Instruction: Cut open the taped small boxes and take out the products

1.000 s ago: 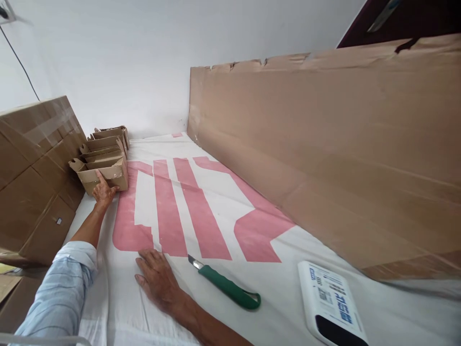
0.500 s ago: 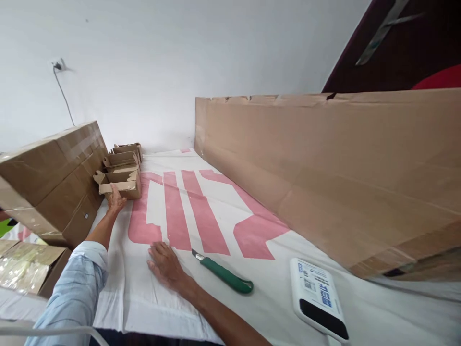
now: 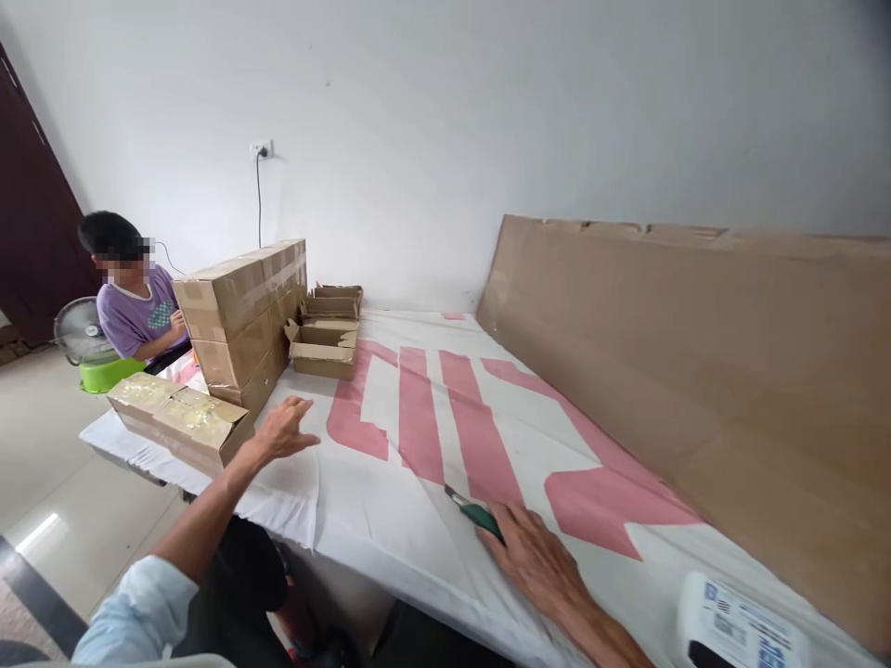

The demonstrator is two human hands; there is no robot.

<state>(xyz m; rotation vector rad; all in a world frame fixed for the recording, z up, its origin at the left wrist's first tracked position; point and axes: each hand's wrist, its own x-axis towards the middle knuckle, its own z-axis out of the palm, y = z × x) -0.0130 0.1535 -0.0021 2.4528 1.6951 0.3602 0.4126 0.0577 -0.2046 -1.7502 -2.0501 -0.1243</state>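
Note:
My left hand (image 3: 282, 429) hovers open, fingers spread, just above the white cloth (image 3: 390, 520) near the table's left edge, holding nothing. It is a short way in front of a row of small open cardboard boxes (image 3: 324, 345). My right hand (image 3: 535, 557) lies flat with fingers stretched over the handle of a green utility knife (image 3: 473, 512). Only the knife's blade end and a bit of its handle show past my fingertips.
A large taped carton (image 3: 240, 306) stands left of the small boxes, with a flat taped package (image 3: 181, 417) at the table corner. A long cardboard sheet (image 3: 696, 371) leans along the right. A white device (image 3: 738, 631) lies near right. A seated person (image 3: 135, 315) and a fan (image 3: 80, 332) are at left.
My left hand has left the nearest small box and drawn back over the cloth. My right hand has shifted from the cloth onto the green knife. The view has swung left.

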